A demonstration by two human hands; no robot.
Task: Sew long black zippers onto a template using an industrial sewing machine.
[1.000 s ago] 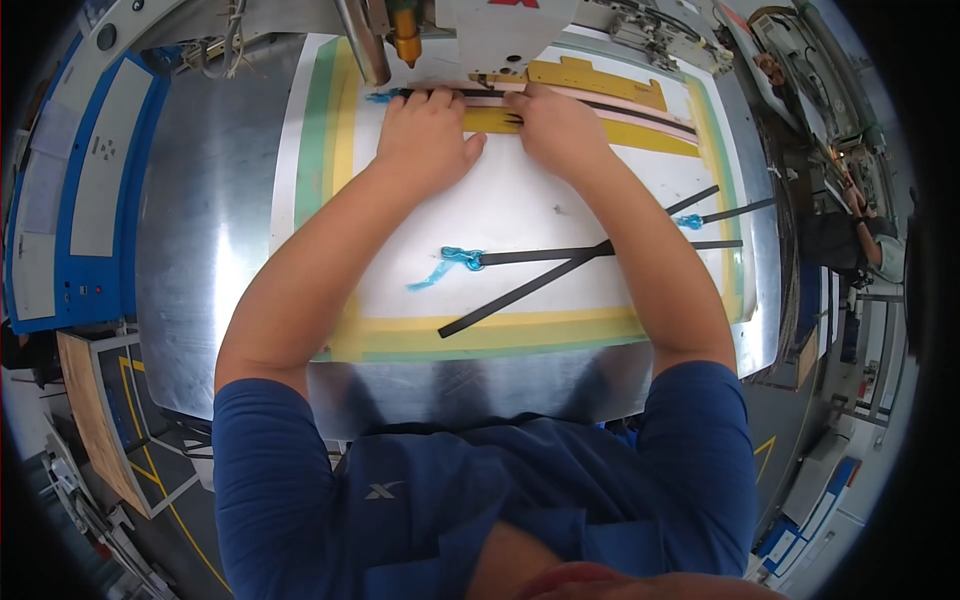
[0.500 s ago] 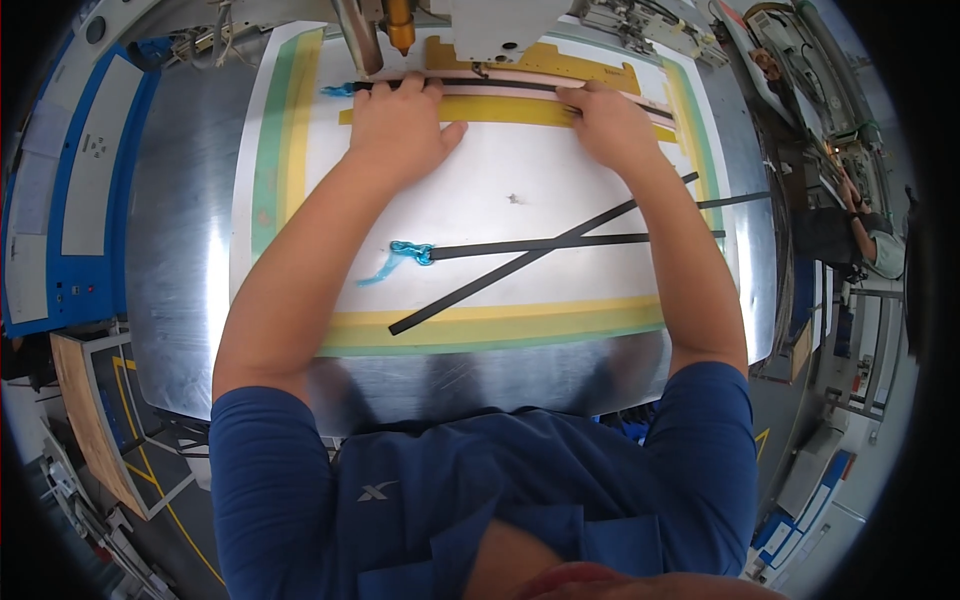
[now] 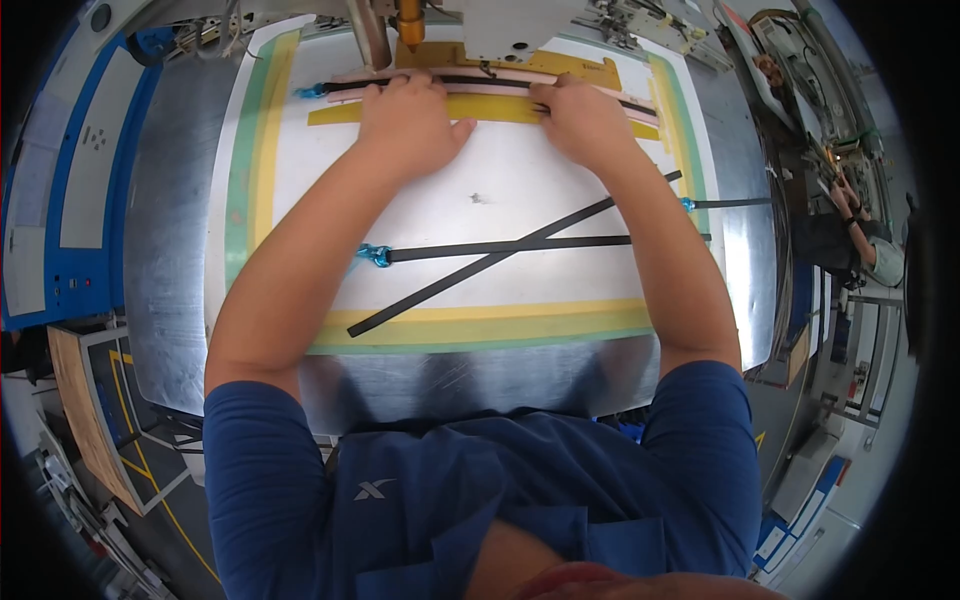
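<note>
A black strip lies along a pink strip between yellow template pieces on a white board. My left hand rests over the strip, fingers spread and thumb apart, holding nothing. To its right, my right hand has curled, closed fingers at the strip; a small dark tip shows by them, but what it is stays unclear. A shiny blue tuft sits at the strip's left end. Just beyond my hands hangs a machine head with an orange-brown pointed part.
Two loose black strips cross on the board, one with a blue end. Another black strip lies over the right edge. The board sits on a metal table. A person works at far right.
The board has shifted left with its template and strips. My right hand has moved left too. The left hand now lies slightly further right, farther along the black strip from its blue tuft.
</note>
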